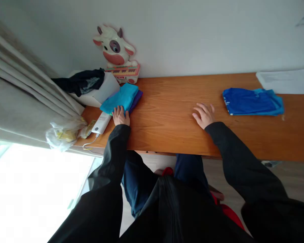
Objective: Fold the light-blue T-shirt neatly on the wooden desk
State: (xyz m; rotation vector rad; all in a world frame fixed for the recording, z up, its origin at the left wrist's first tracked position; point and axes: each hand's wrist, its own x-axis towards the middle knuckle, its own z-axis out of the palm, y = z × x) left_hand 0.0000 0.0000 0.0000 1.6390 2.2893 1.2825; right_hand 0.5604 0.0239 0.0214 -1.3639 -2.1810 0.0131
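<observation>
My left hand lies on the near edge of a folded light-blue cloth, its fingers stretched over the fabric. Under that cloth, a folded purple cloth shows along the right side. My right hand rests over the wooden tabletop with its fingers apart and nothing in them. To the right of it lies a folded blue cloth with a lighter blue layer at its right end; a gap separates the hand from it.
A white power strip with a cable sits beside my left hand. Behind stand a white box with dark clothing on it and a cow-shaped toy keyboard. A plastic bag is by the curtain; white paper lies far right.
</observation>
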